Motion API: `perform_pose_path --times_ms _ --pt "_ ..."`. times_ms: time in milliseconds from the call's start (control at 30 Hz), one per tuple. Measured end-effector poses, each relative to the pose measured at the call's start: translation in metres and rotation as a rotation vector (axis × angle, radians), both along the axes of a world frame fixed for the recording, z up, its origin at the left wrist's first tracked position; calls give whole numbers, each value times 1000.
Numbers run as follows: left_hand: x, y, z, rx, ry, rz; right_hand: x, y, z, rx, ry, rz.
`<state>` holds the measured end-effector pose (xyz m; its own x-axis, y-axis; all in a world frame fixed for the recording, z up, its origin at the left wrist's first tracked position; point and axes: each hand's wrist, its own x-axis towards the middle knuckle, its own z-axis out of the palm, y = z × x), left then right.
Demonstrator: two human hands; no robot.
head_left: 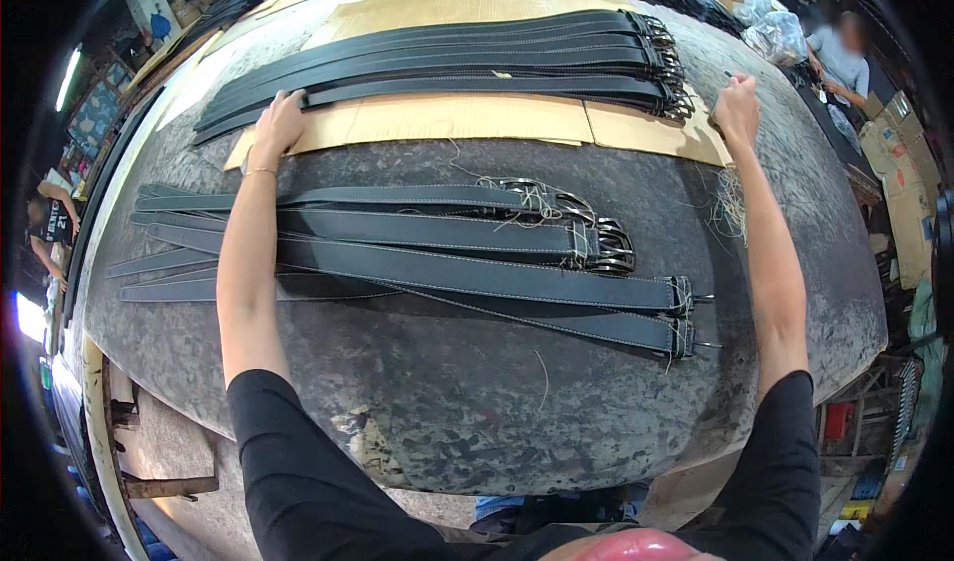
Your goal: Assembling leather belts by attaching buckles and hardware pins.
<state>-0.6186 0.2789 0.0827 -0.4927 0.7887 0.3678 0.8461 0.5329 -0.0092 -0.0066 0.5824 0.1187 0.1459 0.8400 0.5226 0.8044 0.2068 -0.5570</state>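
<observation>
A row of black belts (427, 64) with pale edge stitching lies on cardboard, buckles toward the right. My left hand (281, 124) is at the near-left part of this row, its fingers closed on the nearest belt. Past the buckle ends, my right hand (737, 112) is raised with its fingers curled closed. A small dark tip shows at its top, but what it holds is too small to name. Closer to me lies a second, looser group of belts (477, 258), partly under my left forearm. Loose threads hang about their metal buckles (614, 245).
The belts rest on a dark, worn table (447, 402) with a rounded edge. A cardboard sheet (447, 117) lies beneath the far row. Tangled thread (730, 203) sits beside my right forearm. Other people (843, 59) are at the far right and left. Plastic bags (777, 36) stand at the back right.
</observation>
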Motion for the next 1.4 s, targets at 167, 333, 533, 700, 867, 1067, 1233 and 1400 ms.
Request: perform_pose_path --times_ms 167,333,533,700,867,1067,1233,1400 --pt "109 62 39 -39 -60 -376 20 -29 -11 136 42 121" --pt "217 160 27 -111 -209 -296 20 -36 -35 273 180 145" --pt "260 173 44 -91 -117 -158 45 -29 -39 479 254 149" --pt "291 184 37 -43 -151 -101 63 -22 -49 510 287 99" --pt "297 187 15 35 -75 -77 64 -24 -57 479 350 101" --pt "268 160 53 245 83 -123 61 -14 -61 426 389 77" --pt "178 35 107 303 302 -256 65 -16 -56 400 420 72" --pt "59 -205 137 409 508 192 62 -20 -53 410 488 84"
